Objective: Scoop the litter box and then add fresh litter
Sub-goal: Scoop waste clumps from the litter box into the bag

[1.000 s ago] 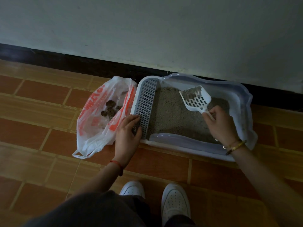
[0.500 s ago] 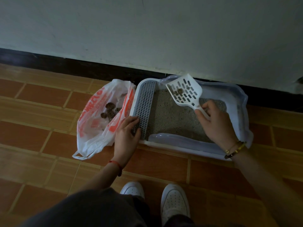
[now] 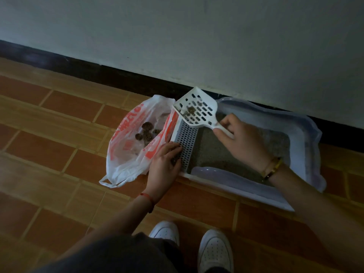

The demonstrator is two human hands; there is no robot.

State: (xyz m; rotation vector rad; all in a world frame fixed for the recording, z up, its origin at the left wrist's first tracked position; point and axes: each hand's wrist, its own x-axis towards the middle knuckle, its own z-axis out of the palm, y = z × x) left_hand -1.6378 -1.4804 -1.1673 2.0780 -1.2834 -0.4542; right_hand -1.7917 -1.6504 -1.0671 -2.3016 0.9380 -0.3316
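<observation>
The litter box [image 3: 303, 134] lies along the wall [image 3: 197, 36] in front of you, long axis left to right, with grey litter [image 3: 216, 152] in its bed and a perforated step [image 3: 186, 144] across its left end. Touching that left end sits the white-and-red plastic bag [image 3: 126, 154], mouth open upward, dark clumps [image 3: 145, 132] already inside.

Your left hand [image 3: 164, 164] rests on the near corner of the perforated step, fingers laid over it, lightly bent, gripping nothing I can make out — whether it also pins the bag's edge I cannot tell. Your right hand [image 3: 242, 140] is over the litter, fingers and thumb wrapped round the handle of the scoop [image 3: 197, 111].

The scoop's long axis runs from your right hand up and to the left, its blade raised above the box's far left corner, at the bag's mouth but not yet over it. A few small clumps [image 3: 190, 110] sit on the slotted blade.

So the move lies leftward — the bag is next along the scoop's own axis, and I judge a short carry past the rim and a tip of the blade would drop the load in. Your left hand is the nearer one to the bag, should its mouth need holding wide.
</observation>
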